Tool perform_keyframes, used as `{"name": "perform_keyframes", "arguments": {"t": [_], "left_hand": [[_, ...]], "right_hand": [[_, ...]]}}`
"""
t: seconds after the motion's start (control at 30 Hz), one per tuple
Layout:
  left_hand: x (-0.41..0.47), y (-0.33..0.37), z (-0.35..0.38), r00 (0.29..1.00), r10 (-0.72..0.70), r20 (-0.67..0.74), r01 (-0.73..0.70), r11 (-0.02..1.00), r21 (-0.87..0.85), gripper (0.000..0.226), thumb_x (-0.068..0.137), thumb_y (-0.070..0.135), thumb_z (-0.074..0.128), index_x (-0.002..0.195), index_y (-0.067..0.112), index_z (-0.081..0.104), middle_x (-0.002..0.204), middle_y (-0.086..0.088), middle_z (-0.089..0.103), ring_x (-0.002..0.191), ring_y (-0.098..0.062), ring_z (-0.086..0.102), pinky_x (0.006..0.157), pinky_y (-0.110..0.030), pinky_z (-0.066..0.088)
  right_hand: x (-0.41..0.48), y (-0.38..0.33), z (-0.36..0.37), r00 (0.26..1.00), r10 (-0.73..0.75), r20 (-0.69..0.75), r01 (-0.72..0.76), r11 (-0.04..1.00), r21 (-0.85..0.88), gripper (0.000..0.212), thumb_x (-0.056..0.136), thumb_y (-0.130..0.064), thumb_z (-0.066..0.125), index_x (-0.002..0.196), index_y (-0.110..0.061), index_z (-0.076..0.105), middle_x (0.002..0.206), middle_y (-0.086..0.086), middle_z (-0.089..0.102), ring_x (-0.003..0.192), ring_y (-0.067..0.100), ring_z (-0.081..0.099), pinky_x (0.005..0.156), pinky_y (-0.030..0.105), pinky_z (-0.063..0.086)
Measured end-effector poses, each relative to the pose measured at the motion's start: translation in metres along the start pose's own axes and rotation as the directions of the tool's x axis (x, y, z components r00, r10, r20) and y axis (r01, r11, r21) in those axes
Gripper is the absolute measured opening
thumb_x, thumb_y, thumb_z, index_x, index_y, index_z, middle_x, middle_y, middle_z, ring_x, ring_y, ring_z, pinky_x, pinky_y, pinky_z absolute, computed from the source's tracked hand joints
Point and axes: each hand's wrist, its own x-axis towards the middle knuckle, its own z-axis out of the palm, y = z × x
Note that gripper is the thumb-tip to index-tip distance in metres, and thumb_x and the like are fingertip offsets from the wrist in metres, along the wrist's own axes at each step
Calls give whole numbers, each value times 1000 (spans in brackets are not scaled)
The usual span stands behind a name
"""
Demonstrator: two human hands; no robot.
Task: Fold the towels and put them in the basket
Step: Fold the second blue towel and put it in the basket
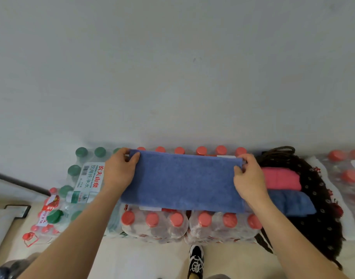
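Folding is in hand: the blue towel (182, 180), a doubled strip at centre frame, lies across shrink-wrapped bottle packs (192, 224). The left hand (119, 171) and right hand (248, 178) each pinch a far corner. Likely next: fold end to end, then transfer to the dark basket (321, 218) at right, holding a pink towel (280, 178) and a folded blue towel (291, 203). A plain wall (172, 67) fills the upper frame.

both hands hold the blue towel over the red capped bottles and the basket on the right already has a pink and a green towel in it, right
Not quite. In the head view the basket holds a pink towel and a folded blue towel, not a green one. The rest stands: the left hand and right hand grip the far corners of the spread blue towel over the red-capped bottles.
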Motion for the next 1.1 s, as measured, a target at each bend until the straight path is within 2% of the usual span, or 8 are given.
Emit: {"name": "perform_keyframes", "arguments": {"t": [0.1, 0.23, 0.33, 0.43, 0.57, 0.87, 1.0, 1.1], "left_hand": [[0, -2, 4, 999, 38, -14, -37, 996, 78, 23, 92, 35, 59, 101, 16, 64, 93, -7, 70, 88, -31, 63, 73, -33, 43], [-3, -12, 10, 999, 43, 3, -43, 986, 160, 28, 92, 39, 55, 107, 16, 58, 88, -9, 67, 86, -34, 62, 70, -34, 41], [-6, -10, 7, 992, 120, -35, -111, 973, 205, 36, 92, 32, 55, 124, 14, 52, 112, -13, 60, 101, -36, 57, 81, -41, 44], [-18, 9, 10, 892, 448, -57, -410, 857, 312, 37, 89, 25, 51, 122, 13, 59, 120, -12, 57, 106, -33, 52, 88, -42, 44], [-56, 8, 44, 741, 613, 274, -671, 660, 338, 46, 93, 40, 40, 125, 15, 61, 136, -10, 55, 122, -28, 53, 93, -44, 48], [-62, -24, 31, 931, 298, 212, -361, 840, 404, 71, 90, 65, 20, 151, 29, 23, 159, -6, 20, 145, -26, 20, 116, -46, 22], [-60, -25, 26, 993, 65, 94, -73, 994, 81, 69, 90, 52, 50, 148, 23, 27, 148, -11, 37, 127, -33, 44, 100, -45, 41], [-62, -19, 22, 997, 79, 25, -81, 993, 86, 64, 88, 44, 61, 143, 24, 36, 130, -12, 50, 114, -30, 50, 91, -43, 45]], "right_hand": [[-5, -7, 3, 992, -125, -3, 122, 970, -211, 39, 90, -2, 46, 128, -11, 44, 112, 18, 59, 99, 38, 58, 78, 40, 45], [-10, -5, 10, 982, -188, 13, 171, 858, -484, 50, 89, -6, 48, 138, -14, 37, 117, 18, 46, 87, 43, 59, 61, 42, 44], [-8, -5, 3, 953, -301, -39, 224, 785, -578, 53, 80, -6, 60, 131, -8, 47, 121, 21, 47, 97, 43, 55, 68, 46, 48], [-13, -22, 8, 885, -465, 11, 378, 707, -597, 52, 79, -12, 62, 130, -7, 51, 132, 22, 49, 113, 40, 51, 85, 49, 48], [-48, -32, 54, 800, -503, 326, 596, 606, -527, 56, 88, -35, 42, 137, -9, 50, 143, 15, 47, 131, 30, 46, 100, 44, 45], [-44, 13, 29, 882, -363, 299, 467, 603, -646, 68, 92, -58, 27, 147, -20, 38, 154, 7, 33, 142, 27, 32, 109, 52, 32], [-44, 15, 22, 951, -254, 177, 308, 717, -625, 76, 92, -58, 26, 149, -9, 30, 153, 20, 31, 140, 37, 32, 108, 51, 34], [-41, 8, 14, 979, -166, 122, 205, 822, -531, 81, 88, -54, 51, 149, -8, 24, 152, 19, 31, 136, 38, 32, 107, 48, 36]]}}
